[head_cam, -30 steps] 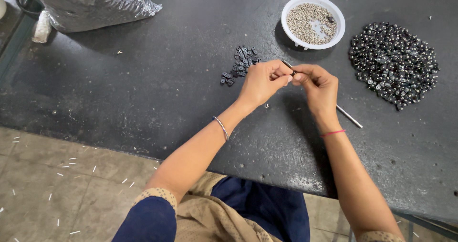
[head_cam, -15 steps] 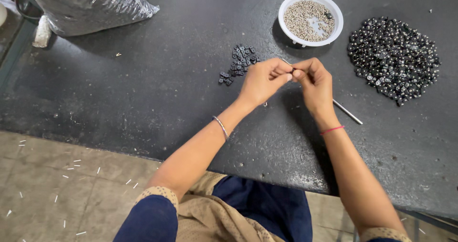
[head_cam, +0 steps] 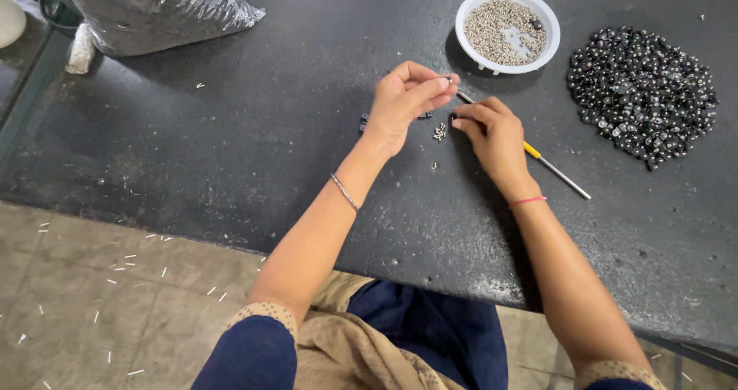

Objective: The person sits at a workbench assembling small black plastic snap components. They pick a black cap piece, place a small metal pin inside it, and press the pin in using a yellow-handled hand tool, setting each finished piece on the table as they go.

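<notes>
Head view: left hand (head_cam: 403, 105) pinches a tiny dark piece at its fingertips above the black table (head_cam: 231, 151); right hand (head_cam: 492, 132), at its 3 o'clock, presses closed fingers onto a thin metal rod (head_cam: 557, 172). Small silver fasteners (head_cam: 440, 132) lie between them; a careless brush could scatter them

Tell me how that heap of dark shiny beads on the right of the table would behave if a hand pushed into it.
The heap of dark beads would probably scatter rather than slide as one: the pieces lie loose, with strays at its edge. They look small, rounded and glossy, so likely light, slippery and apt to roll on the flat black table. They seem hard, so probably not fragile.
</notes>
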Action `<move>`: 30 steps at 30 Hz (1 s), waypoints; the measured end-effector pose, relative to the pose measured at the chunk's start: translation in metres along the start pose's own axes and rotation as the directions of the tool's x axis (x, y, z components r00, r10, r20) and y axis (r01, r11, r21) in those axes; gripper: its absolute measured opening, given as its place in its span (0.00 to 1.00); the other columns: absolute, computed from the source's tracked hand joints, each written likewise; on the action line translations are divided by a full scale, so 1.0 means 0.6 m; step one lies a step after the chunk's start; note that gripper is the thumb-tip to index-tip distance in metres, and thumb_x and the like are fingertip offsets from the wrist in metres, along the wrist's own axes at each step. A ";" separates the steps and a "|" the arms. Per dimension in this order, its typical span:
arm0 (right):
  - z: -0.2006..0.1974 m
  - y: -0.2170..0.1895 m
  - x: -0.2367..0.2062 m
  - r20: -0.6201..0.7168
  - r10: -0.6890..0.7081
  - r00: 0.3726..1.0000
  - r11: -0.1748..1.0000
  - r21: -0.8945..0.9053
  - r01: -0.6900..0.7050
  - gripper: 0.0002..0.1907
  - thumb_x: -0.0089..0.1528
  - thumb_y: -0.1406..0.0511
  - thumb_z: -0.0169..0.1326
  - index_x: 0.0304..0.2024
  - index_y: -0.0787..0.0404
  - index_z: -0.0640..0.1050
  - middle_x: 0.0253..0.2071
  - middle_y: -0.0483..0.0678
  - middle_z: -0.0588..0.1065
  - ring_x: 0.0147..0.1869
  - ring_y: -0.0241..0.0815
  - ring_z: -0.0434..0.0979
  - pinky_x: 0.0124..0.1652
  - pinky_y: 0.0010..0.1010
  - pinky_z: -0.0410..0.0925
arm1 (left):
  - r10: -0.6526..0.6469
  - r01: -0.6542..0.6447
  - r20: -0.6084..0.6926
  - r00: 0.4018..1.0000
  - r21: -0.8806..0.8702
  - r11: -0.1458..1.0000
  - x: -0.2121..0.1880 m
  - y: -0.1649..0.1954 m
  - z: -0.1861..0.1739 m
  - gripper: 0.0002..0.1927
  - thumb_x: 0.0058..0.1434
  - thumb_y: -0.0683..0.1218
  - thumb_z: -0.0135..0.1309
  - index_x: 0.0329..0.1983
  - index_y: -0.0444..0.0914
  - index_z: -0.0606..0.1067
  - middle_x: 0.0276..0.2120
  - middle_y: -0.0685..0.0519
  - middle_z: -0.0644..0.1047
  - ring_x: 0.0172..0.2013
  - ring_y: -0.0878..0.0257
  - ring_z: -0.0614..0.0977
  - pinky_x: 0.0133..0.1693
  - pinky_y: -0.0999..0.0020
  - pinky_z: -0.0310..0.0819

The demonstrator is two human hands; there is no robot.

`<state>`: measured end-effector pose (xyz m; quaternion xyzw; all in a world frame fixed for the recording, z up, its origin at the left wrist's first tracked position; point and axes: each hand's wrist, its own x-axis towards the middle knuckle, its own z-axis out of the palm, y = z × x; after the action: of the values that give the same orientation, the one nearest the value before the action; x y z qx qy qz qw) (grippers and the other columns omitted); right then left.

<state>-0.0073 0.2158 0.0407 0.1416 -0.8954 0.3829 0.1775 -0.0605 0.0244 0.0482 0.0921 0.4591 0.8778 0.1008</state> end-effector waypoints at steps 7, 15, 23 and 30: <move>0.007 -0.004 -0.002 -0.011 -0.062 0.998 0.991 -0.119 0.061 0.06 0.61 0.68 0.64 0.40 0.61 0.82 0.37 0.52 0.75 0.44 0.53 0.76 0.44 0.41 0.69 | -0.118 0.123 0.061 0.991 -0.086 0.989 -0.005 -0.002 0.006 0.10 0.64 0.39 0.60 0.48 0.35 0.76 0.45 0.45 0.82 0.45 0.61 0.84 0.53 0.67 0.80; -0.024 -0.009 0.000 -0.135 0.033 0.990 0.988 0.153 -0.012 0.03 0.67 0.72 0.57 0.44 0.65 0.77 0.40 0.50 0.79 0.41 0.40 0.81 0.43 0.28 0.73 | -0.171 0.189 0.110 0.979 -0.185 0.964 -0.002 -0.001 0.002 0.12 0.69 0.41 0.56 0.54 0.34 0.77 0.46 0.51 0.81 0.47 0.66 0.82 0.54 0.71 0.77; -0.046 -0.014 0.000 -0.164 0.082 0.983 0.980 0.191 -0.049 0.04 0.69 0.72 0.59 0.45 0.66 0.79 0.41 0.49 0.80 0.43 0.36 0.81 0.44 0.27 0.73 | -0.184 0.198 0.105 0.977 -0.137 0.971 0.000 -0.016 -0.004 0.13 0.69 0.44 0.56 0.56 0.36 0.77 0.43 0.55 0.79 0.43 0.70 0.80 0.51 0.73 0.75; -0.045 -0.019 0.002 -0.124 0.145 0.982 0.952 0.289 -0.104 0.05 0.68 0.72 0.59 0.45 0.67 0.78 0.40 0.46 0.81 0.42 0.30 0.79 0.44 0.22 0.72 | -0.111 0.110 0.058 0.992 0.006 0.994 0.009 -0.042 -0.017 0.13 0.67 0.45 0.59 0.51 0.35 0.79 0.40 0.55 0.81 0.40 0.70 0.80 0.48 0.73 0.76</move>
<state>0.0017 0.2280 0.0654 0.0807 -0.8240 0.5257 0.1951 -0.0657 0.0319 0.0222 0.0924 0.4616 0.8672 0.1626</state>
